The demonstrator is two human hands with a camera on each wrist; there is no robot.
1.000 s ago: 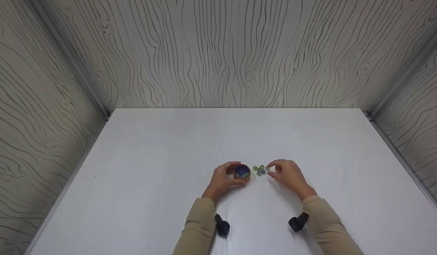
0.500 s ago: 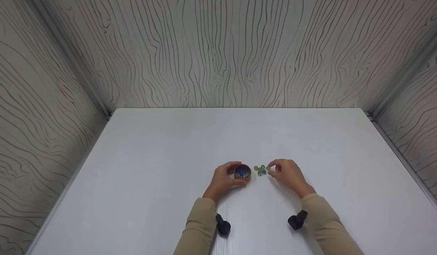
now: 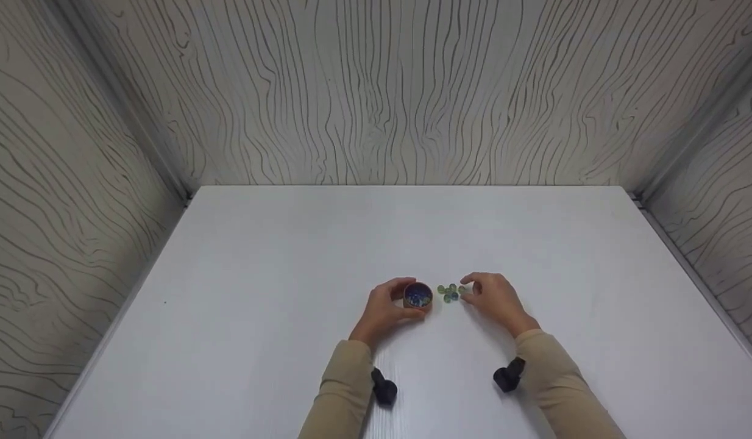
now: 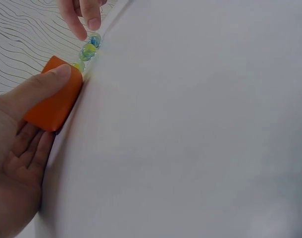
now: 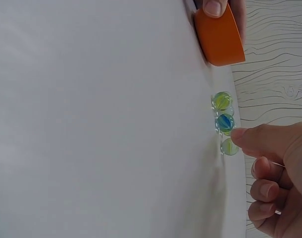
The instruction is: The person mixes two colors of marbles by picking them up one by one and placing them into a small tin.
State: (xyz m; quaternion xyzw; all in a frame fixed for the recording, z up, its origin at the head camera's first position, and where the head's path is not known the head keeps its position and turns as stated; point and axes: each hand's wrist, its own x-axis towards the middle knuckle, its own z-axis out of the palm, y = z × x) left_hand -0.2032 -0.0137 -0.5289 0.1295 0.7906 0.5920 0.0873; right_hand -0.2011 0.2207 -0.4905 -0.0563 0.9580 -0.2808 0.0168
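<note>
In the head view my left hand (image 3: 383,310) grips a small cup (image 3: 426,307), orange outside and dark blue inside, with several glass marbles in the bottom. The left wrist view shows the thumb over the orange wall (image 4: 57,101) and the fingers behind it. Right of the cup, several clear green and blue glass marbles (image 3: 447,291) lie in a tight cluster on the table. My right hand (image 3: 495,299) is at the cluster's right side, thumb and index finger parted around the outermost marble (image 3: 462,289). In the right wrist view its thumb tip overlaps the marbles beside a blue-streaked marble (image 5: 225,122).
A white table (image 3: 278,256) spreads out around both hands, with wood-grain patterned walls (image 3: 376,91) at the back and sides. Black wrist cameras (image 3: 385,392) hang from both beige sleeves (image 3: 345,384), low over the near part of the table.
My right forearm and wrist have shifted slightly up and left, while the fingertips stay around the outermost marble. My left hand and the cup look almost unchanged.
</note>
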